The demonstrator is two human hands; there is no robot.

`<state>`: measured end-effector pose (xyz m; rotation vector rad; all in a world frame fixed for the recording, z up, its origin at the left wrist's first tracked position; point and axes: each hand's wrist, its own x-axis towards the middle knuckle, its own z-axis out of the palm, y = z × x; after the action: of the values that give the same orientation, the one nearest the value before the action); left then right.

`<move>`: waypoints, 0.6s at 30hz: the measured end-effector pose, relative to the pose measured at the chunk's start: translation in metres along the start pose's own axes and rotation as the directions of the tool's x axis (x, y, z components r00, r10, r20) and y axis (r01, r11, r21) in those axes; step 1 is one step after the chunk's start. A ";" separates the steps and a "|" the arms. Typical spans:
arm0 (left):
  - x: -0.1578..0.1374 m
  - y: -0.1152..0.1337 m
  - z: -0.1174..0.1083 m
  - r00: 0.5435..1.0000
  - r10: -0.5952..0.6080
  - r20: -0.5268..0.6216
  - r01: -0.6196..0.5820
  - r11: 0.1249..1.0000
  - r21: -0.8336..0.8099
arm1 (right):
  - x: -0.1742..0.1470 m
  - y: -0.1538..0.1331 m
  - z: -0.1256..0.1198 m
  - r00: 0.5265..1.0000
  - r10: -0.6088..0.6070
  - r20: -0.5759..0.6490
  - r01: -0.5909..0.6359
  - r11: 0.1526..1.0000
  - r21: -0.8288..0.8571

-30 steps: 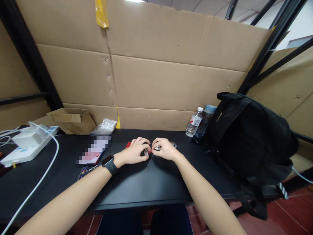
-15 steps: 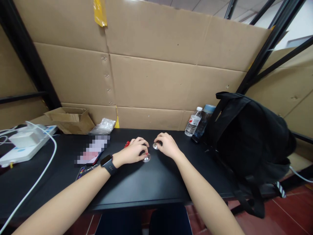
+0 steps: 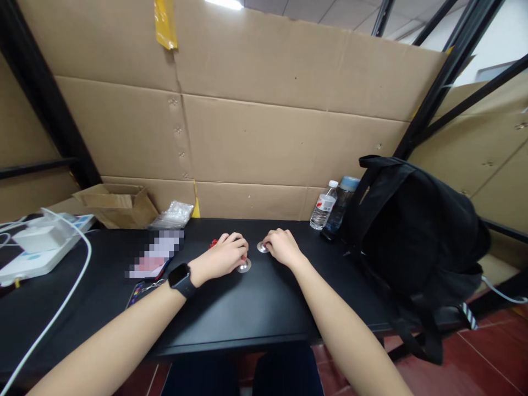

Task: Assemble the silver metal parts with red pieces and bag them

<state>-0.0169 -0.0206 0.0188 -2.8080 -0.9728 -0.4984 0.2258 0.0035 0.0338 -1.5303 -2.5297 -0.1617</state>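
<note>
Two clear suction cups (image 3: 246, 268) left of white-capped water bottle (image 3: 323, 209) | left hand (image 3: 225, 254), right hand (image 3: 284, 246): curled nearly closed, apparently pinching one apiece | probably light, pliable; grip centrally

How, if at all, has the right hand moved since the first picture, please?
Yes: the right hand has moved rightward, nearer the white-capped bottle and away from the left hand.

Hand gap: narrow lane between left hand (image 3: 226, 254) and right hand (image 3: 283, 246), the clock's centre; a shiny disc (image 3: 246, 268) edges in.
Black tabletop (image 3: 251, 313): bare toward 6 o'clock, between the forearms.
Cardboard wall (image 3: 247, 143): bars 12 o'clock.
Clear bottle (image 3: 324, 210): stands at 2 o'clock.
Backpack (image 3: 416, 236): bulky, blocks 3 o'clock.
</note>
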 end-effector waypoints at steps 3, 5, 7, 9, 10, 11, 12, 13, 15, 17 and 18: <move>0.000 0.002 -0.002 1.000 0.028 0.001 -0.028 0.999 0.017 | 0.001 0.000 0.000 1.000 0.009 0.017 -0.009 1.000 -0.018; 0.001 0.002 -0.004 0.999 0.038 -0.009 -0.038 0.999 0.015 | 0.002 0.000 0.000 1.000 0.010 0.014 -0.010 1.000 -0.024; 0.001 0.002 -0.006 0.999 0.032 -0.025 -0.032 0.999 0.005 | 0.002 0.000 0.001 1.000 0.010 0.012 -0.010 1.000 -0.027; 0.001 0.000 -0.007 0.999 0.013 -0.041 -0.014 1.000 -0.011 | 0.003 0.000 0.003 1.000 0.010 0.010 -0.010 1.000 -0.029; 0.001 -0.001 -0.007 0.999 -0.001 -0.051 0.000 1.000 -0.020 | 0.003 -0.001 0.003 1.000 0.007 0.006 -0.007 1.000 -0.029; 0.001 -0.003 -0.007 0.998 -0.019 -0.062 0.018 0.999 -0.028 | 0.003 -0.001 0.003 1.000 0.002 0.002 -0.002 1.000 -0.027; 0.001 -0.005 -0.007 0.996 -0.044 -0.075 0.041 0.999 -0.034 | 0.003 -0.001 0.003 1.000 -0.004 -0.005 0.004 1.000 -0.024; 0.001 -0.007 -0.007 0.993 -0.072 -0.089 0.068 0.997 -0.039 | 0.003 -0.002 0.003 1.000 -0.012 -0.012 0.012 1.000 -0.018; 0.000 -0.012 -0.005 0.986 -0.128 -0.108 0.123 0.991 -0.049 | 0.002 -0.002 0.002 0.999 -0.028 -0.021 0.027 1.000 -0.007; 0.000 -0.016 -0.004 0.981 -0.162 -0.109 0.156 0.986 -0.063 | 0.001 -0.002 0.001 0.999 -0.041 -0.025 0.042 0.999 0.003; 0.000 -0.017 -0.003 0.981 -0.167 -0.101 0.160 0.984 -0.072 | 0.001 -0.002 0.001 0.999 -0.047 -0.024 0.047 0.999 0.008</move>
<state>-0.0283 -0.0083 0.0216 -2.7366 -1.1908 -0.7036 0.2238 0.0033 0.0329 -1.4576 -2.5459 -0.1749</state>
